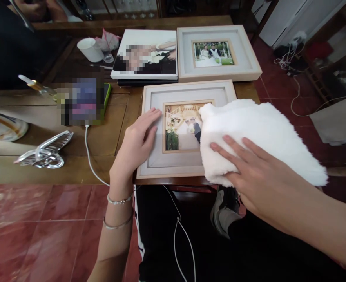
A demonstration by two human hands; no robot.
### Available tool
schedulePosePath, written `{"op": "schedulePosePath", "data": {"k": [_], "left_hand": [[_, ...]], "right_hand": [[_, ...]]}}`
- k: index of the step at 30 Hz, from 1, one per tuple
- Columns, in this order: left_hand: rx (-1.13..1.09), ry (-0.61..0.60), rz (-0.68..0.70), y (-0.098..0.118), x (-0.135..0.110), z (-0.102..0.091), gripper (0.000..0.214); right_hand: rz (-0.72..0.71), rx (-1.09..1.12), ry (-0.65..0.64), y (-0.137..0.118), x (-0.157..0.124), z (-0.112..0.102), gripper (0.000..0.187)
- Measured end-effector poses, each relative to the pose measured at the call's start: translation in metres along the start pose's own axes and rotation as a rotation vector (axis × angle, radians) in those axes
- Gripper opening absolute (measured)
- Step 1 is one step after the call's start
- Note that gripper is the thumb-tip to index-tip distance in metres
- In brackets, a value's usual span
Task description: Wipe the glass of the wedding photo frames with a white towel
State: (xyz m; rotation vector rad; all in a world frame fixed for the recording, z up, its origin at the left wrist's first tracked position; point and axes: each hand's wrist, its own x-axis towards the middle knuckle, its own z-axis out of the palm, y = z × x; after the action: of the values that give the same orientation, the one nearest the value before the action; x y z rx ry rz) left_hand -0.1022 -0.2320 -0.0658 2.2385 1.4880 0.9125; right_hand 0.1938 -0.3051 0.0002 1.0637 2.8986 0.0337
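Observation:
A pale wooden picture frame [187, 167] with a wide grey-white mat lies flat at the table's near edge, with a wedding photo [180, 125] in its middle. My left hand [139, 137] rests on the frame's left side, its fingers stretched out and holding nothing. A fluffy white cloth [258, 121] covers the frame's right part and hangs past its edge. My right hand [249, 168] presses on this cloth and grips it near its front edge, fingers spread over the top. Its thumb is largely hidden.
Behind lie another framed photo [215, 72] and a white photo panel [149, 72]. On the left are a phone [84, 100] on a white cable [90, 156], a clear hair claw [45, 150], a dropper bottle [40, 89] and a white cup [89, 51].

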Motion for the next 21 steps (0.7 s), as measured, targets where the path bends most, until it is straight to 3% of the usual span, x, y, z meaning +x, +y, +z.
{"op": "schedulePosePath", "data": {"k": [3, 6, 12, 16, 19, 21], "left_hand": [[0.014, -0.011, -0.019, 0.001, -0.001, -0.001, 0.046], [0.011, -0.03, -0.019, 0.001, -0.001, -0.002, 0.048], [-0.013, -0.035, -0.016, 0.001, 0.001, -0.002, 0.046], [-0.041, -0.017, -0.029, 0.001, 0.0, -0.001, 0.045], [-0.04, -0.004, -0.045, 0.001, -0.002, 0.0, 0.046], [-0.031, 0.002, -0.051, 0.001, -0.002, 0.001, 0.047]], "right_hand": [[0.015, -0.035, 0.014, 0.011, -0.012, 0.002, 0.02], [0.006, -0.094, 0.024, 0.028, -0.006, 0.005, 0.023], [0.086, -0.045, 0.028, 0.097, 0.055, 0.008, 0.042], [0.212, 0.022, 0.094, 0.137, 0.094, 0.005, 0.083], [0.191, -0.055, 0.025, 0.128, 0.093, 0.001, 0.081], [0.156, -0.147, -0.067, 0.106, 0.078, -0.002, 0.058]]}}
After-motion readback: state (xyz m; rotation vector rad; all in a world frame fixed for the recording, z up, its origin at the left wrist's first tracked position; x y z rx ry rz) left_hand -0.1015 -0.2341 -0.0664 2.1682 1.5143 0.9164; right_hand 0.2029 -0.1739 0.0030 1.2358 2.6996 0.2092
